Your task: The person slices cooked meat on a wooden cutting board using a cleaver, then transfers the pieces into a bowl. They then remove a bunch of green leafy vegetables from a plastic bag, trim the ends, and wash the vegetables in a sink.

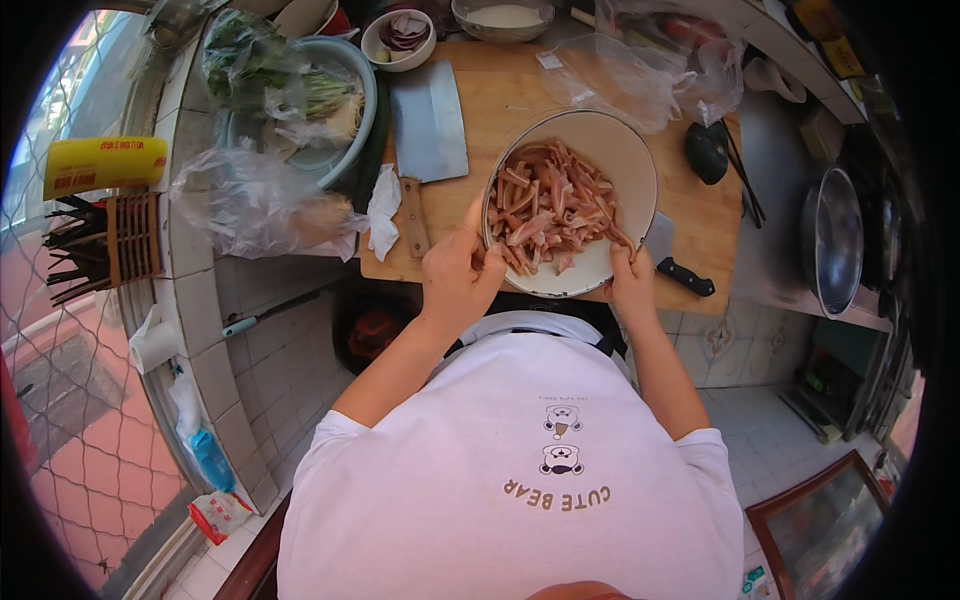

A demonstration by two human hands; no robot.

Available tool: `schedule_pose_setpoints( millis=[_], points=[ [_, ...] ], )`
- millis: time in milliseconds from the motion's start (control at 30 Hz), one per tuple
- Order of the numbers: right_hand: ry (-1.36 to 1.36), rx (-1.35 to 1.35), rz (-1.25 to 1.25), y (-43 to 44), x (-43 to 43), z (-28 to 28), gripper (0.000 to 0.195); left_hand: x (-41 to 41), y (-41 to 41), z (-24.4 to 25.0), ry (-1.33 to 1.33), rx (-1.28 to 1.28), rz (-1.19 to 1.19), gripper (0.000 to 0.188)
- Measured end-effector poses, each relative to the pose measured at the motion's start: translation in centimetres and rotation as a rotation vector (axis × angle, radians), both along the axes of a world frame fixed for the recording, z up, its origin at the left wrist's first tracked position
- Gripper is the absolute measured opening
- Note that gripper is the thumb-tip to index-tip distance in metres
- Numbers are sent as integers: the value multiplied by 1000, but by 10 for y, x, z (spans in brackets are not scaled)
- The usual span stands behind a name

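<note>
My left hand (463, 279) and my right hand (630, 279) grip opposite sides of the near rim of a white enamel bowl (634, 161). Sliced meat strips (555, 199) fill much of the bowl, which is tilted over the near part of a wooden cutting board (499, 86). One strip hangs by the rim at my right hand. To the left lies a cleaver (431, 124) with a wooden handle. A black-handled knife (686, 276) lies to the right, its blade partly hidden by the bowl.
A blue basin (367, 82) of bagged greens (251, 67) stands at the left, near a crumpled tissue (384, 214). Behind are a small bowl of cut onion (405, 34) and plastic bags (622, 79). At the right are a dark green squash-like vegetable (706, 152), chopsticks (742, 176) and a metal basin (834, 240).
</note>
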State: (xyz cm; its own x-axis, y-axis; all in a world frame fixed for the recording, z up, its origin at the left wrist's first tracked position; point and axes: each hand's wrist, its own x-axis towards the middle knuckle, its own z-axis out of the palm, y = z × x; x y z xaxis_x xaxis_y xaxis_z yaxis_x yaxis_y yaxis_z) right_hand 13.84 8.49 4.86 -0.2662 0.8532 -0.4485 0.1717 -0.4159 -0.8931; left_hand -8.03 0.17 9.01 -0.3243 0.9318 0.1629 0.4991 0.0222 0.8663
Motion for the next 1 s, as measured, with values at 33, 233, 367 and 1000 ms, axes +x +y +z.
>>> schedule_pose_setpoints(
  millis=[33, 233, 367, 1000],
  points=[
    [-38, -6, 44, 2, -5, 0, 24, -5, 3, -2, -99, -80, 61, 53],
    [-188, 96, 173, 15, -32, 5, 21, -31, 1, -34, -394, -154, 234, 53],
    [-297, 292, 135, 25, -14, 4, 23, -11, 1, -34, -416, -207, 175, 54],
    [-3, -68, 36, 49, -37, -4, 47, -46, 40, -61, -552, -372, 160, 43]
  ],
)
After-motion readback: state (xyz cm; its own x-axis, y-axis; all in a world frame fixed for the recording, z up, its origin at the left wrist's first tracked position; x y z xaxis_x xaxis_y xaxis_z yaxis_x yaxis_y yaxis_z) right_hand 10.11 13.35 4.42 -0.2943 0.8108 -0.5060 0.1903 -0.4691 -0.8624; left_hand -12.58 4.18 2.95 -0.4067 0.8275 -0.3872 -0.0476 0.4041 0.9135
